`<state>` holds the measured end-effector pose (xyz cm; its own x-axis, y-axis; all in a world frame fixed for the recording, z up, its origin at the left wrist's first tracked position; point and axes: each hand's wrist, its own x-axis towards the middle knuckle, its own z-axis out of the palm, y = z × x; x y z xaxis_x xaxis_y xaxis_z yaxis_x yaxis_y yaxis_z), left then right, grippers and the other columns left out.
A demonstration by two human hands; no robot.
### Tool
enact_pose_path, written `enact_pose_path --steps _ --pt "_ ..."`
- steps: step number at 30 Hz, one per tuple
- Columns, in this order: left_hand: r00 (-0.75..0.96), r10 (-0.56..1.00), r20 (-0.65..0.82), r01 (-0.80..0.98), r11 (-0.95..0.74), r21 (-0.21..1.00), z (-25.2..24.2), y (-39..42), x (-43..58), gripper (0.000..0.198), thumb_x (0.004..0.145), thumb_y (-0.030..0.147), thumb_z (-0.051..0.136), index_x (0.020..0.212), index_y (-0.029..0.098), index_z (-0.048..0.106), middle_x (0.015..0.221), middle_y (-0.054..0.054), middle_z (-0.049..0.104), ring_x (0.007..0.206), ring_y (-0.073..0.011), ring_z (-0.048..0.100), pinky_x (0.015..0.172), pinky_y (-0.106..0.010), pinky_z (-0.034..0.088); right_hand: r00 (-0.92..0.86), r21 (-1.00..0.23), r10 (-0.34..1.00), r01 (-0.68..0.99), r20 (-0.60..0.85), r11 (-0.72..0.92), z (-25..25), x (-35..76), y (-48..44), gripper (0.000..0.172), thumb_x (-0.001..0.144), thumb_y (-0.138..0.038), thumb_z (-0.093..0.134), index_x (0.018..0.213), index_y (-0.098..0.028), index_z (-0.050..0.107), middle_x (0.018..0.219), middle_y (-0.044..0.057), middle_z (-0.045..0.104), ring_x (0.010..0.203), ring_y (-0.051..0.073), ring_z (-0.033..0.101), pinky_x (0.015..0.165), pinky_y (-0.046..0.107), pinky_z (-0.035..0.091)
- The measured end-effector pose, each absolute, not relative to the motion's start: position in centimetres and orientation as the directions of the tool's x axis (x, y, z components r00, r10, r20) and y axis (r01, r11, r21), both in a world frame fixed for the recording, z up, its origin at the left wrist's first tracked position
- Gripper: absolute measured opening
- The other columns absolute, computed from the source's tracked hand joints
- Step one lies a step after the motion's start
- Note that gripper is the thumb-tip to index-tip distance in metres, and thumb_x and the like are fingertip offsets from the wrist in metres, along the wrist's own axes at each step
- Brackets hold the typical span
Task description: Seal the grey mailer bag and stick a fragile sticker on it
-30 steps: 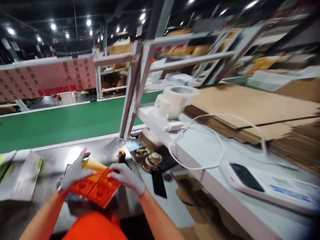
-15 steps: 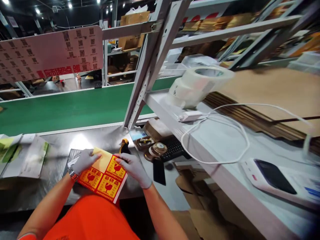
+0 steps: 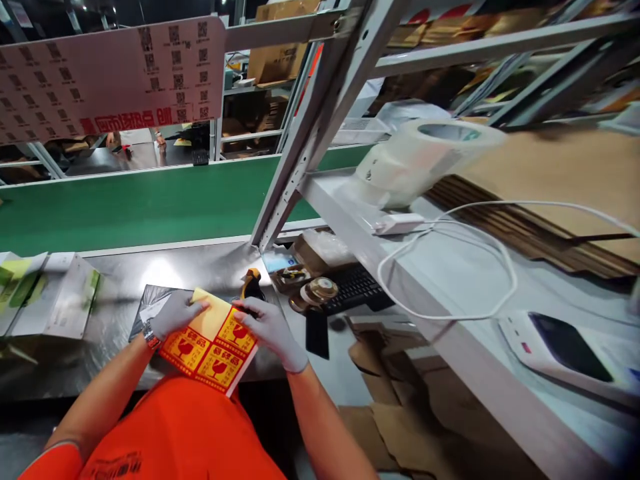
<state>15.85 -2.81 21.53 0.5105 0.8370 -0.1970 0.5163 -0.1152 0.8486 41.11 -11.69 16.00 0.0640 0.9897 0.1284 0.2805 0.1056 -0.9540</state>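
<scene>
Both my hands wear pale grey gloves. Between them is a sheet of red-and-yellow fragile stickers (image 3: pixel 213 357) printed with broken wine glasses, held tilted in front of my body. One sticker space at its upper left shows plain pale yellow backing. My left hand (image 3: pixel 175 317) grips the sheet's upper left edge, and my right hand (image 3: pixel 273 333) pinches its upper right corner. Partly hidden behind my left hand, a dark plastic-wrapped parcel (image 3: pixel 150 293) with a white label lies on the metal table (image 3: pixel 120 273). Just beyond my right hand is a black-and-orange tool (image 3: pixel 253 285), probably a scanner.
White-and-green boxes (image 3: pixel 60 300) stand at the left. Behind the table runs a green conveyor belt (image 3: pixel 150 207). On the right, a white shelf (image 3: pixel 440 293) carries tape rolls (image 3: pixel 415 160), a looped cable, flat cardboard and a white device (image 3: pixel 560 353). A keyboard (image 3: pixel 357 293) and jar (image 3: pixel 320 291) sit below.
The view has shifted slightly, so the shelf and its contents appear further right. My hands keep the same hold on the sticker sheet.
</scene>
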Motion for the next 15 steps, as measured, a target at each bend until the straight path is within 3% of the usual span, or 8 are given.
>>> enact_pose_path --steps 10,15 --pt "0.548 0.814 -0.192 0.483 -0.121 0.867 20.2 -2.3 14.3 0.044 0.088 0.060 0.065 0.078 0.019 0.078 0.082 -0.008 0.081 0.074 -0.0223 0.065 0.063 -0.027 0.042 0.163 -0.945 0.953 0.253 0.255 0.209 15.3 38.5 -12.7 0.020 0.096 -0.039 0.078 0.095 -0.023 0.089 0.093 0.008 0.086 0.087 0.023 0.080 0.081 0.035 0.066" --pt "0.561 0.797 -0.226 0.415 -0.034 0.909 19.9 -1.8 13.3 0.044 0.085 0.062 0.073 0.080 0.019 0.079 0.084 -0.007 0.083 0.076 -0.0233 0.069 0.062 -0.027 0.048 0.138 -0.824 0.898 0.473 0.418 0.311 16.3 37.7 -14.0 0.016 0.100 -0.031 0.073 0.091 -0.026 0.086 0.120 0.012 0.083 0.109 0.025 0.080 0.096 0.039 0.068"
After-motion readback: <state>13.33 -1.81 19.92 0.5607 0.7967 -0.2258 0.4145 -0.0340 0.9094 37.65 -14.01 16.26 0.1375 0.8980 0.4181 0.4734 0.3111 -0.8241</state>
